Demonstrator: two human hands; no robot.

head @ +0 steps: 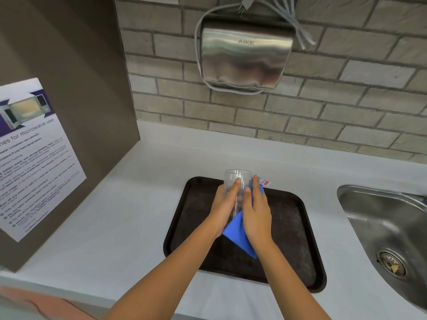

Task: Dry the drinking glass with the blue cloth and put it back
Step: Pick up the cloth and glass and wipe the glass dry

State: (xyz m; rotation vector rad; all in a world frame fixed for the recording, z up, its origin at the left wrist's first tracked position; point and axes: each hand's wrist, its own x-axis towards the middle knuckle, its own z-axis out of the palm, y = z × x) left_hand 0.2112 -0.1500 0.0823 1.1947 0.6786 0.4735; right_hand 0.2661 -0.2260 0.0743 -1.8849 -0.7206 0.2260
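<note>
A clear drinking glass (238, 179) is held upright above the dark tray (300, 239), its rim open to the top. My left hand (225, 204) wraps around the glass from the left. My right hand (257, 209) presses the blue cloth (238, 236) against the right side of the glass. A corner of the cloth hangs down below both hands, and its white label pokes out behind my right fingers. The lower part of the glass is hidden by my hands and the cloth.
The tray lies on a white counter (115, 215). A steel sink (392, 227) sits to the right. A metal hand dryer (246, 54) hangs on the brick wall behind. A brown panel with a microwave notice (34, 158) stands at the left.
</note>
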